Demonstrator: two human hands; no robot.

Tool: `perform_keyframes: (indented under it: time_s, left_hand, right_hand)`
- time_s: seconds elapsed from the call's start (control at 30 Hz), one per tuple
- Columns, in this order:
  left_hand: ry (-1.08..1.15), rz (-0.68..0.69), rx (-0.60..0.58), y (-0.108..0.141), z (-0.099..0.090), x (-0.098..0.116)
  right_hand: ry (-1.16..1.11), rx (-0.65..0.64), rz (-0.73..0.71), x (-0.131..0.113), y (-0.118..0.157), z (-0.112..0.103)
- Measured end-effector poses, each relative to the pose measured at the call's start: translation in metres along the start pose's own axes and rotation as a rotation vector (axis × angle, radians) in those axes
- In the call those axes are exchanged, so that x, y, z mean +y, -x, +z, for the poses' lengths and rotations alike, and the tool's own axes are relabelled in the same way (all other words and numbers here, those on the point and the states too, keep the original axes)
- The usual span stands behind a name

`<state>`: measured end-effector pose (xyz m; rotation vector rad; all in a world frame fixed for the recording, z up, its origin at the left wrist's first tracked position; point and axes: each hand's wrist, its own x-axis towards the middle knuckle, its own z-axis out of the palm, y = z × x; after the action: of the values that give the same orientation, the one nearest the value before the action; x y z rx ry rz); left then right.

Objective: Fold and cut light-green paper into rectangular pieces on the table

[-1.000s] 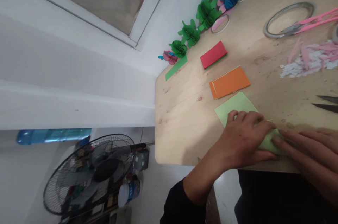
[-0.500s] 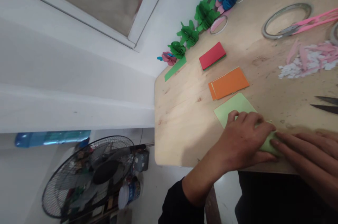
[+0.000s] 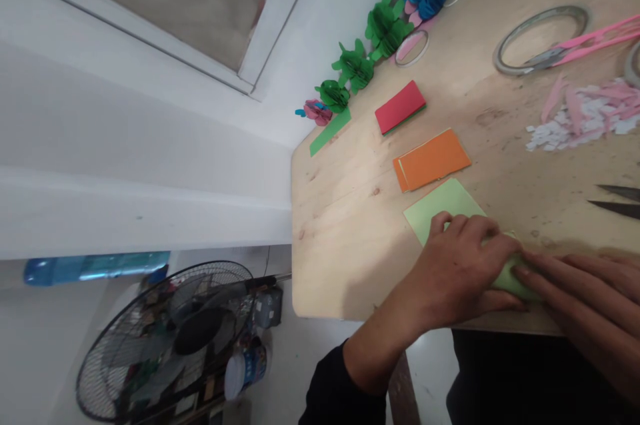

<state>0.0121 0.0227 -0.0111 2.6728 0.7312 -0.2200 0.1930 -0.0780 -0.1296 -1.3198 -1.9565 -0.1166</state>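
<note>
Left hand [image 3: 460,271] flat, fingers spread, pinning light green paper [image 3: 440,208] to table [image 3: 345,231] — right hand [image 3: 580,291] fingertips press the folded edge, nothing gripped.

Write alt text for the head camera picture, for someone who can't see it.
Two bare hands, left hand and right hand, press a light green paper sheet flat on a wooden table. Beyond lie orange paper, red paper, green paper flowers and tape rolls.
</note>
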Motion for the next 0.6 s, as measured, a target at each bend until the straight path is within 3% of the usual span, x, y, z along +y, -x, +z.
perform_keyframes:
  time_s: [0.6]
  left_hand:
    - [-0.024,0.004,-0.031,-0.0033,-0.0024,-0.0002]
  right_hand:
    - [0.069,-0.059,0.032,-0.0048,0.0047,0.0018]
